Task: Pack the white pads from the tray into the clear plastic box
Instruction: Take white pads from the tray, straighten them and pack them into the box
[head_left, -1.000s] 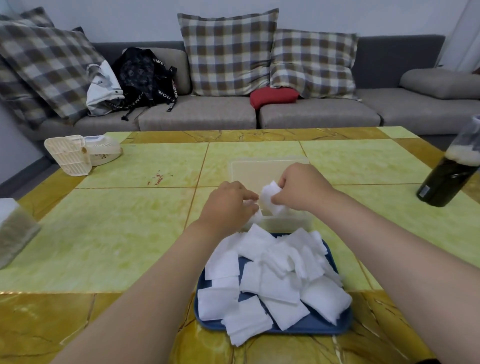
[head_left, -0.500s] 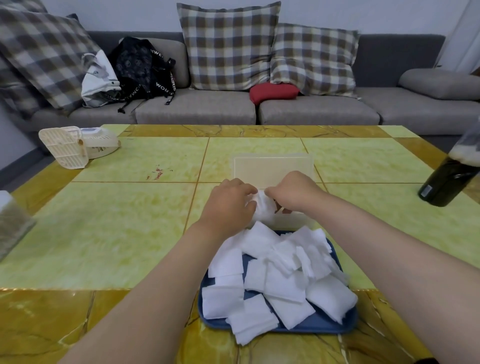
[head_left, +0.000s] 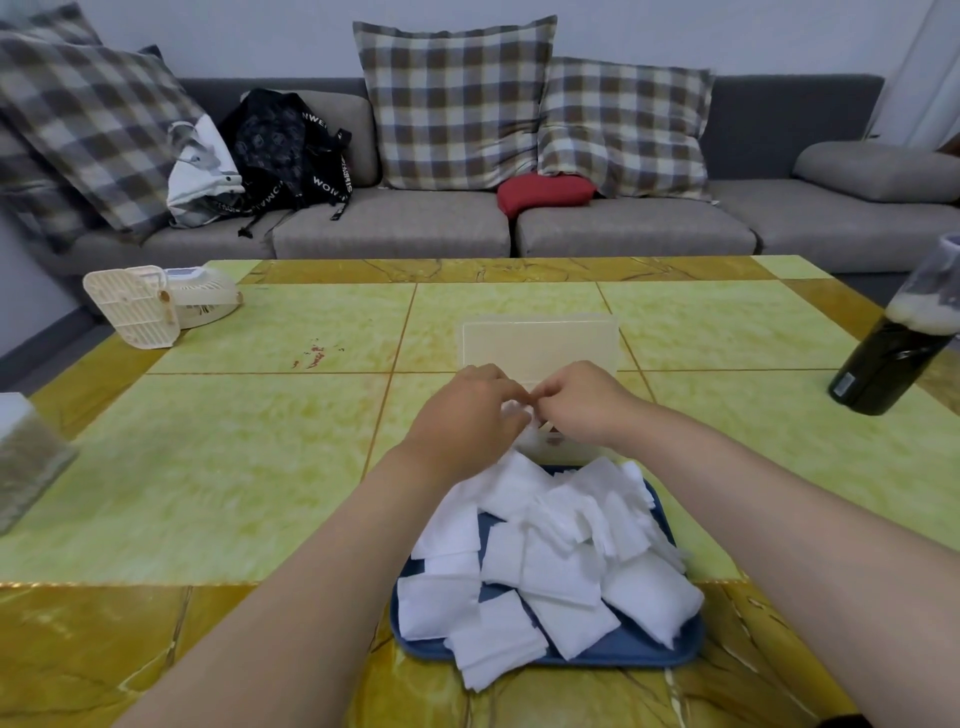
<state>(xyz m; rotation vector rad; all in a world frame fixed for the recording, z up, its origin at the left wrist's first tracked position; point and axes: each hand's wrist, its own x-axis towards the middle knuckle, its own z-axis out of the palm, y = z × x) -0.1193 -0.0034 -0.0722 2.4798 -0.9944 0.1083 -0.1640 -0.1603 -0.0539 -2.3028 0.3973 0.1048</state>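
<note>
2 bare hands work over the near part of 1 clear rectangular plastic box, whose lid stands open behind them. Left hand & right hand meet fingertip to fingertip. Each grip is closed tight, fingers curled, both pinching the same 1 small white soft pad btwn them, most of it hidden by knuckles. The box sits on the yellow-green tiled worktop, approx. mid-worktop, just beyond the far rim of 1 blue plastic tray. The tray carries a loose heap of white square pads. They overlap, so an exact count can't be told, but there are well over a dozen, a few hanging over the near rim. Box contents can't be told, as the hands cover it. Also on the worktop: 1 dark glass bottle at the right edge, 1 cream plastic fan far left, and 1 pale container at the left edge, partly cut off. Behind is 1 grey sofa w/ 4 plaid cushions, 1 small red cushion, 1 black backpack and 1 white bag.
</note>
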